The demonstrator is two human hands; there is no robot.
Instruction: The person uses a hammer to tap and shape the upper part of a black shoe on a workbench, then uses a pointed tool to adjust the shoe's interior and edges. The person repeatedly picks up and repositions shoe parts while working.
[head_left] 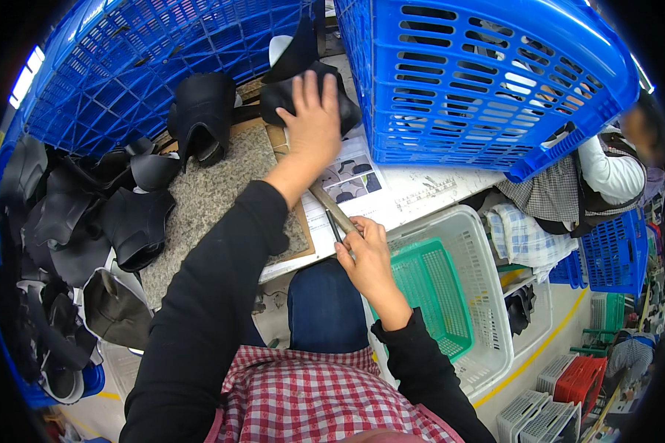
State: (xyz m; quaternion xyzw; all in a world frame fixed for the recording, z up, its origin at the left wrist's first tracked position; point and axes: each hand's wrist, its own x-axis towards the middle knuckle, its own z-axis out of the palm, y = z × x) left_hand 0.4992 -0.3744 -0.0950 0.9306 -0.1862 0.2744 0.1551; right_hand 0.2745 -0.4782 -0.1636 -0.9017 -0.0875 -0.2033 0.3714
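Two hands work around a mottled gray board (222, 177): at its far right corner, the left hand (314, 129), grip spread wide, rests atop a black shaped piece (349, 109); right of it, the right hand (369, 262) has its grip closed around a wooden stick (336, 210). White desk (399, 181) shows right of the board, between blue crate (380, 88) and pale basket (489, 325).

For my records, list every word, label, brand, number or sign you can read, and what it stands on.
None can be read clearly.
Picture sheet on the white table: print too small to read.
Dark marks on the table, right of the sheet: too blurred to make out.
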